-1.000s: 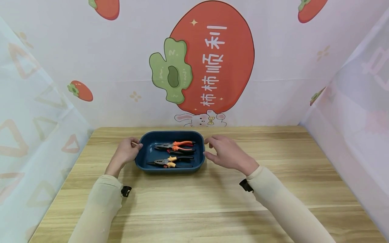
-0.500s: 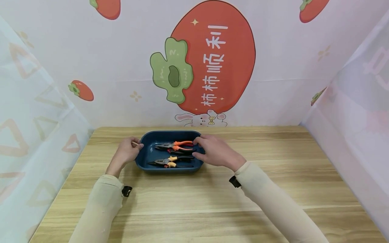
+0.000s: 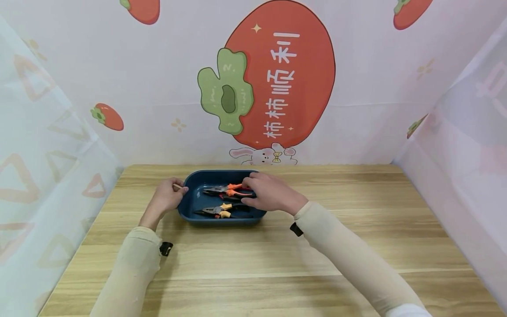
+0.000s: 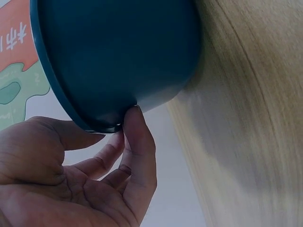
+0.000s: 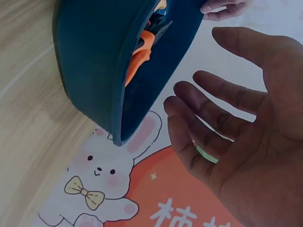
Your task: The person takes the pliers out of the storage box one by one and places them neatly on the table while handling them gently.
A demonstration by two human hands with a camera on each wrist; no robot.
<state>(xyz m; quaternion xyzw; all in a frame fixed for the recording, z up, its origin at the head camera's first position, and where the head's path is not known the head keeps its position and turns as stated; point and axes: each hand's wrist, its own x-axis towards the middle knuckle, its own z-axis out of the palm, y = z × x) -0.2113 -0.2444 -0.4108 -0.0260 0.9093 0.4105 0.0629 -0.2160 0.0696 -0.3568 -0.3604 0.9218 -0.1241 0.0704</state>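
Note:
A dark blue oblong bin (image 3: 222, 222) stands near the table's back edge. Inside lie needle-nose pliers with orange handles (image 3: 233, 192) and, nearer the front, pliers with yellow-and-black handles (image 3: 225, 214). Black and red handles show partly beneath the orange pair. My left hand (image 3: 165, 197) pinches the bin's left rim; in the left wrist view its thumb and fingertips meet at the rim of the bin (image 4: 118, 56). Over the bin's right end hovers my right hand (image 3: 273, 193), its fingers (image 5: 208, 106) spread and loosely bent, apart from the rim in the right wrist view.
The wood-grain table (image 3: 253, 264) stretches in front of the bin and to its right. Behind it hangs a white printed backdrop (image 3: 356, 132) with a big red persimmon, and similar white sheets (image 3: 467, 145) close off both sides.
My right hand has moved left, from beside the bin's right end to over the handle ends of the pliers. My left hand has stayed at the rim.

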